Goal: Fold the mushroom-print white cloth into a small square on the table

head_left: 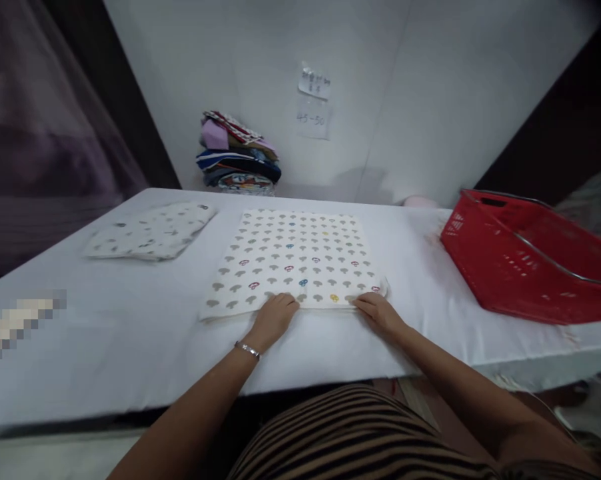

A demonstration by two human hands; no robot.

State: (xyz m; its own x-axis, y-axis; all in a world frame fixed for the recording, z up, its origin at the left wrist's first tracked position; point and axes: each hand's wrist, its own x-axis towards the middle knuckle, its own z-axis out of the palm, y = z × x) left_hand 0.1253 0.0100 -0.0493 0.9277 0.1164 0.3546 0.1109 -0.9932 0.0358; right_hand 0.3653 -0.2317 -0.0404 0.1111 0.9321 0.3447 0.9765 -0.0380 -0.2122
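A folded white cloth point(293, 257) with a print of grey mushrooms and a few coloured ones lies flat in the centre of the frame, on a table point(130, 333) covered in white. Both hands are on its near edge: the left hand point(276, 313), just below centre, has its fingers bent together over the edge, and the right hand point(379, 312) reaches in from the lower right, fingertips on the edge near the corner. Whether either one pinches the fabric or only presses on it, I cannot tell. A metal bracelet point(249, 350) circles the left wrist. Left of centre lies a second printed cloth point(153, 232), well apart from the first. A stack of folded fabrics point(238, 160) stands upper left of centre, by the wall point(260, 60). At the right edge sits a red basket point(525, 267).
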